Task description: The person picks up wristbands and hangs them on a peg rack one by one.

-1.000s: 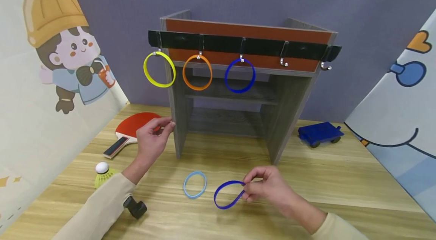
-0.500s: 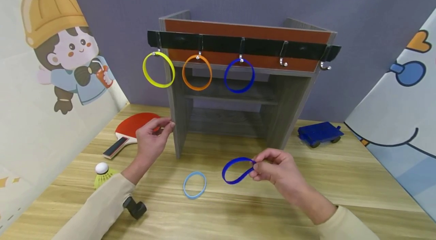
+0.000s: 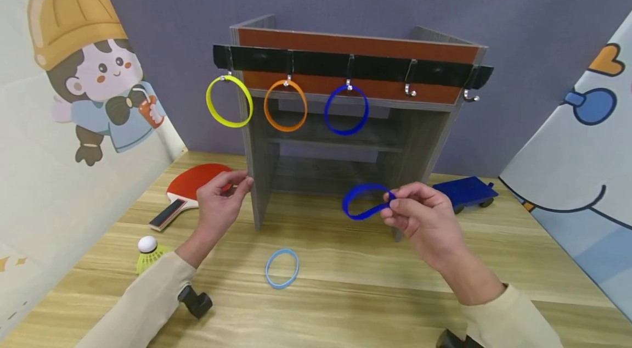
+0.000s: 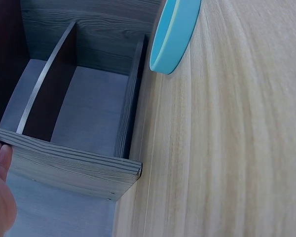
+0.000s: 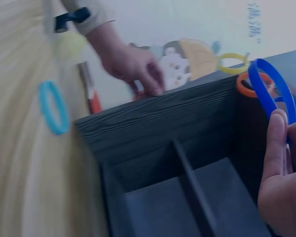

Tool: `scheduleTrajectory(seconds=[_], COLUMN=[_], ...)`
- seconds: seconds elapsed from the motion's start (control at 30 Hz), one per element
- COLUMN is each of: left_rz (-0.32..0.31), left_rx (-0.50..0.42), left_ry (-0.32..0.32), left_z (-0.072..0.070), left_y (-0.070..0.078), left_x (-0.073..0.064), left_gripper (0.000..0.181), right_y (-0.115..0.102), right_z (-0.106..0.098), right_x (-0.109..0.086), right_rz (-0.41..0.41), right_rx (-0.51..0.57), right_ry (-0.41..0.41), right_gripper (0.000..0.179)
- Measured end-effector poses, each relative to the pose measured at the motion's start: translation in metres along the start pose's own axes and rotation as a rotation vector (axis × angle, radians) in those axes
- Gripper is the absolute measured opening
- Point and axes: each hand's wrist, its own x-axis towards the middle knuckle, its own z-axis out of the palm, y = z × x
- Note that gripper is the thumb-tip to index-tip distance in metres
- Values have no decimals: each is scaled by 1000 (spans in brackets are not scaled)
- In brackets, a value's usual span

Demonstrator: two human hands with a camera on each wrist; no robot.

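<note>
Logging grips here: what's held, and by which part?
The right hand pinches a blue band by its right end; the left hand touches the shelf, grip unclear.

R hand [image 5: 286,173] pinched blue band [image 5: 257,81] at R edge of view, loop sticking up. Orange ring [image 5: 243,90] was partly hidden behind band; yellow ring [image 5: 232,55] sat a bit L & higher. Dark gray cabinet [image 5: 163,113] filled lower ctr, inner board [image 5: 192,182] visible. L hand [image 5: 133,66] had fingertips at cabinet's upper edge, pale sleeve [image 5: 94,16] above. Lt blue ring [image 5: 63,109] lay on tabletop [image 5: 19,148], far L, blurry.
</note>
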Motion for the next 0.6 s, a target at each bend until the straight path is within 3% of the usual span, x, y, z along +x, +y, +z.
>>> scheduleTrajectory(seconds=[0.6], left_rz=[6], left_rx=[-33], left_ry=[-6], left_z=[0], left_y=[0], left_x=[0], left_gripper=[15], right_y=[-34], right_z=[21], right_x=[34], right_rz=[-144], right_rx=[259], right_ry=[242], right_gripper=[16])
